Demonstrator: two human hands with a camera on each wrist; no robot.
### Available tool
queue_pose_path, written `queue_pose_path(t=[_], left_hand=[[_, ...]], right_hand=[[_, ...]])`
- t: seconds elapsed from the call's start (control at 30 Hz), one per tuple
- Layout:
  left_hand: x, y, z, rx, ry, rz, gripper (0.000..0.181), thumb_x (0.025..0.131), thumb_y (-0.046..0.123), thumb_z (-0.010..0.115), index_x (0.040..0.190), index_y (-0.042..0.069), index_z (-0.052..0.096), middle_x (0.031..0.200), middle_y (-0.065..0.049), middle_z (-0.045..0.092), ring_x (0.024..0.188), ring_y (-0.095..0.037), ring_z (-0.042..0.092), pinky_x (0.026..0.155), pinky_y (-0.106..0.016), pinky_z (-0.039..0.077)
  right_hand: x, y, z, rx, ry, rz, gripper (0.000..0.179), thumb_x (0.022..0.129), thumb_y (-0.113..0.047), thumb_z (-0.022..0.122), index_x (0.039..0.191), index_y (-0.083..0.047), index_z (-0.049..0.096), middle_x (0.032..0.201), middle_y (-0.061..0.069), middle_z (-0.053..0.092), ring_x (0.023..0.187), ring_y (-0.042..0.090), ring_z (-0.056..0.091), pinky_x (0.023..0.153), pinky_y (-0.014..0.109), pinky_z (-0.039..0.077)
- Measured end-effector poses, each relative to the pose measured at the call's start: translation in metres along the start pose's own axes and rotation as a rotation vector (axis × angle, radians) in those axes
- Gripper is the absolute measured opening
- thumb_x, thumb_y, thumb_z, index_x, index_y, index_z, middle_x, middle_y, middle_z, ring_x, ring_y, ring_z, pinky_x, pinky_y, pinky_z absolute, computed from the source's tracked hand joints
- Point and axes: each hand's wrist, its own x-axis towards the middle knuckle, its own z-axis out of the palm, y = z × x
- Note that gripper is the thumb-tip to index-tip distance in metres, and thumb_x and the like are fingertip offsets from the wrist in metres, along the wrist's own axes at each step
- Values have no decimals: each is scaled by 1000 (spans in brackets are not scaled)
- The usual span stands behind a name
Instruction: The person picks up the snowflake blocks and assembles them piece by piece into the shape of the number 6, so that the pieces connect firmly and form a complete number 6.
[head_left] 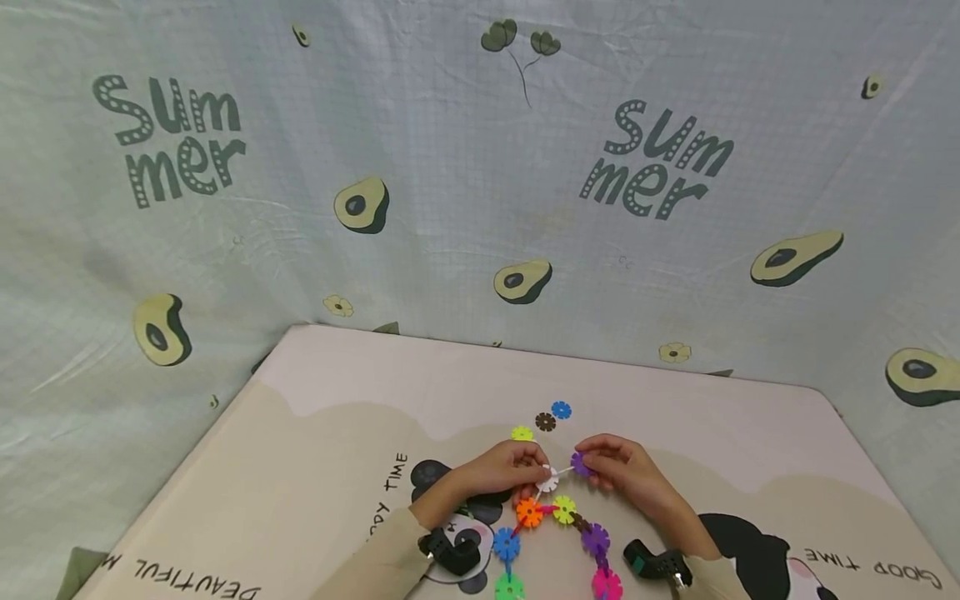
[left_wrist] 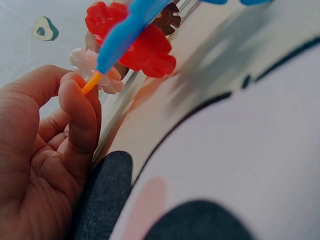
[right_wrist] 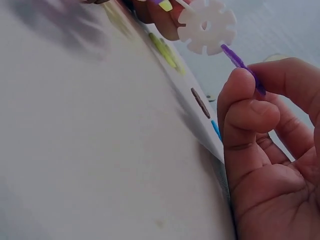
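My left hand [head_left: 504,468] pinches a white notched disc [head_left: 551,481] at the upper end of a chain of colourful interlocking discs. In the right wrist view, another white disc [right_wrist: 210,25] faces the camera; the head view shows it edge-on. Between thumb and index finger, my right hand [head_left: 626,473] holds a purple disc [right_wrist: 242,69], its edge right at the white disc's rim. Just below the left fingers is an orange disc [head_left: 529,512]. Close to the left fingertips, the left wrist view shows a red disc [left_wrist: 150,50] and a blue disc [left_wrist: 127,37] edge-on.
The chain curves down on both sides, with a blue disc [head_left: 506,544], a green disc [head_left: 510,586], another purple disc [head_left: 596,540] and a pink disc [head_left: 607,585]. Beyond the hands lie loose yellow [head_left: 522,433], brown [head_left: 546,422] and blue [head_left: 561,409] discs on the printed tabletop [head_left: 337,475].
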Motion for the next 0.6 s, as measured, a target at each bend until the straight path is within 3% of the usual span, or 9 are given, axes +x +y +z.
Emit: queue_pose_path(t=[0.17,0.4,0.6], left_hand=[[0,0,0,4,-2,8,11,97,8,56,98,-2,58,63,2,54,47,-6,49,49,-18,45],[-1,1,-1,6,-7,15,10,97,7,56,99,-3,58,64,2,55,48,-6,48,50,-18,44],[0,-1,-1,15,-13,21,12,97,7,57,100,-4,58,64,2,54,48,-5,48,50,-17,44]], right_hand=[[0,0,0,5,-28,-24,25,96,-9,60,114,8,60,84,-4,66,66,5,56,56,17,45],[-1,-1,0,50,-51,-31,16,97,-9,58,109,-13,68,85,-5,67,67,4,58,57,16,44],[-2,1,0,48,-36,-33,16,98,-9,57,110,-10,68,86,-5,67,67,4,58,57,16,44]])
